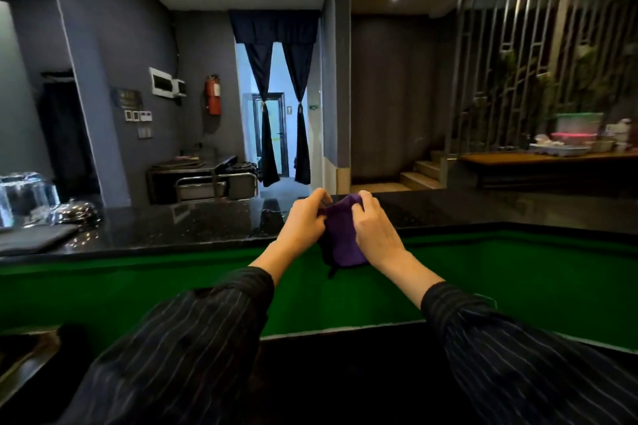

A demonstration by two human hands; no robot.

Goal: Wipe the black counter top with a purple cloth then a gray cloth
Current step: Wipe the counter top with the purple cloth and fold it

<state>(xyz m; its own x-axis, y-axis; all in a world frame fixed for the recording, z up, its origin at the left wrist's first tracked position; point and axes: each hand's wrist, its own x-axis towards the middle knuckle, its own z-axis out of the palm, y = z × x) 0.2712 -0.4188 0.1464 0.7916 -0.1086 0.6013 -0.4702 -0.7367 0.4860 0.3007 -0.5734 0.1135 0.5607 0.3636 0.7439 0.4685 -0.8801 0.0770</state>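
A purple cloth (pixel 341 235) hangs bunched between my two hands, just above the near edge of the glossy black counter top (pixel 193 221). My left hand (pixel 303 221) pinches its upper left corner. My right hand (pixel 373 228) grips the top right side and hides part of the fabric. The cloth's lower end droops in front of the green panel below the counter. A folded gray cloth (pixel 38 238) lies flat on the counter at the far left.
Upturned glasses (pixel 24 197) and a shiny metal lid (pixel 74 210) stand at the counter's left end behind the gray cloth. A wooden shelf with containers (pixel 573 145) is at the far right. A metal trolley (pixel 214 183) stands beyond the counter.
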